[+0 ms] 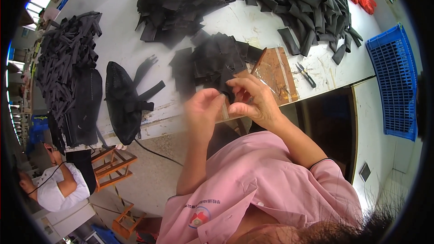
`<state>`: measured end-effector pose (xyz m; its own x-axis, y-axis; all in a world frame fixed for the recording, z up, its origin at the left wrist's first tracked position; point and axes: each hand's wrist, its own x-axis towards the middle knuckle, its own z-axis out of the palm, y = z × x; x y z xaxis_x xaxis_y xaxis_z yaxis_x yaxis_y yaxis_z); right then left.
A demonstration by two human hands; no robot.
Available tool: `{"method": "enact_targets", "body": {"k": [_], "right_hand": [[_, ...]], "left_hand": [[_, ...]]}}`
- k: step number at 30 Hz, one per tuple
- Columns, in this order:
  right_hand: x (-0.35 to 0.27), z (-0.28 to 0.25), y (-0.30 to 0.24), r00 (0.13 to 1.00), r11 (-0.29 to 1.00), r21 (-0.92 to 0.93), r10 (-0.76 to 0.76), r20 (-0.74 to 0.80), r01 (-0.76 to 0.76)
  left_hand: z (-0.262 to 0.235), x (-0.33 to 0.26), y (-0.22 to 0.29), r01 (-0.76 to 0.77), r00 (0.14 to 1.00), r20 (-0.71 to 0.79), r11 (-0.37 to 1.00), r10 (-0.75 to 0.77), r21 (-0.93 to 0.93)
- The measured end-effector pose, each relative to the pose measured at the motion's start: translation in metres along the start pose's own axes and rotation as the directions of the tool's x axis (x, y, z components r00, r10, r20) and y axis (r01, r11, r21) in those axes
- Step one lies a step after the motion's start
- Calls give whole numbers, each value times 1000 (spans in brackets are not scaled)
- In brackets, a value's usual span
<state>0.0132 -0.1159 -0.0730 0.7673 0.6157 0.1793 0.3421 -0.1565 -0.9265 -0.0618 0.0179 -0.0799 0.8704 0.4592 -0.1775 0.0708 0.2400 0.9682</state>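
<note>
My left hand and right hand meet over the near edge of the table, just this side of the brown board. Between them I hold a small black piece: my right thumb and forefinger are pinched shut on it, the other fingers curled loosely, and my left fingertips are bent in against its other side, nearly closed. How much of the piece my left hand actually grips I cannot tell, as the knuckles hide it. Just left of the board lies a heap of flat black pieces, touching its edge. Right of the board lie small snips. Beyond the board are a pile of black strips and another dark pile. Well left of the board lies a black mesh upper.
</note>
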Motion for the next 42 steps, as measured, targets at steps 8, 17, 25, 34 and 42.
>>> {"method": "enact_targets", "body": {"k": [8,17,25,34,42], "right_hand": [[-2,20,1,977,960,-261,-148,-157,103],[-4,20,13,952,945,-307,-191,-238,113],[-1,6,9,861,275,850,387,330,-450],[0,11,13,953,802,516,232,195,-301],[0,16,12,948,822,474,292,127,-317]], "left_hand": [[14,-4,-23,-350,868,-67,702,492,620],[6,5,-10,86,995,80,905,-58,-416],[23,13,-28,-328,900,-194,901,389,285],[18,1,-29,-551,725,-85,649,684,525],[17,-7,-18,-420,820,-179,784,544,458]]}}
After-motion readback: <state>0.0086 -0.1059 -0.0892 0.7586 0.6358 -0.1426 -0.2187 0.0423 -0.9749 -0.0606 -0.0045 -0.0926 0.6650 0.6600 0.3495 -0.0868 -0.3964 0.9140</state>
